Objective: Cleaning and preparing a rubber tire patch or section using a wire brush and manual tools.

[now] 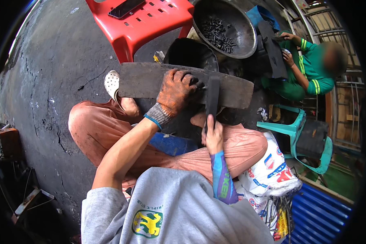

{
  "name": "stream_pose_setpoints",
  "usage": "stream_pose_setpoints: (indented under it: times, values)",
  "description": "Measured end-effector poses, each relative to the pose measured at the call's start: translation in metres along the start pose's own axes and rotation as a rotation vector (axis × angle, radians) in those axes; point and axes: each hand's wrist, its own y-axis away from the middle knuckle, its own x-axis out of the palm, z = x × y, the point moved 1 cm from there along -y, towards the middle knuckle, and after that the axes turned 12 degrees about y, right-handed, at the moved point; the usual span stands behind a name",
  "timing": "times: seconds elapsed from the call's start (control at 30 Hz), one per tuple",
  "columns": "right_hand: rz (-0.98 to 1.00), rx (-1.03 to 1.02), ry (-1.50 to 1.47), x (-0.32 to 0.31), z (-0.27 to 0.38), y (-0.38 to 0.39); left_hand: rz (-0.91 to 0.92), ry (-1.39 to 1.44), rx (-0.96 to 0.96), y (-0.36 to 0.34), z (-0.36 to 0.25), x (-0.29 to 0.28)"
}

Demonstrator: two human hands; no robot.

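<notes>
Right hand [214, 137] holds what seems a blade [213, 94] across slab [144, 81]

Black tub [193, 53] partly hidden behind dark plank [140, 81]

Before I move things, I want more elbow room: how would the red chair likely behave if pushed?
The red chair is probably light for its size, since it looks like moulded plastic. It should stay fairly stiff, as it shows no visible sag. The phone lying on it might slide off if jolted.
</notes>
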Motion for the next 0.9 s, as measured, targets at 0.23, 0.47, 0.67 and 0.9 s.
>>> stream_pose_setpoints:
  times: [0.23,0.47,0.67,0.9]
  values:
    - [-0.023,0.073,-0.061,-0.017,0.006,0.027,-0.005,0.027,0.058,-0.005,-0.007,-0.015]
    - [-0.023,-0.164,-0.152,0.003,0.059,-0.031,-0.016,0.089,0.017,-0.002,-0.009,-0.022]
    - [-0.012,-0.064,-0.125,0.033,0.003,-0.019,0.02,0.002,0.003,0.004,0.001,-0.006]
    - [-0.006,0.021,-0.101,0.008,0.011,0.009,0.038,0.087,0.044,-0.002,0.002,-0.016]
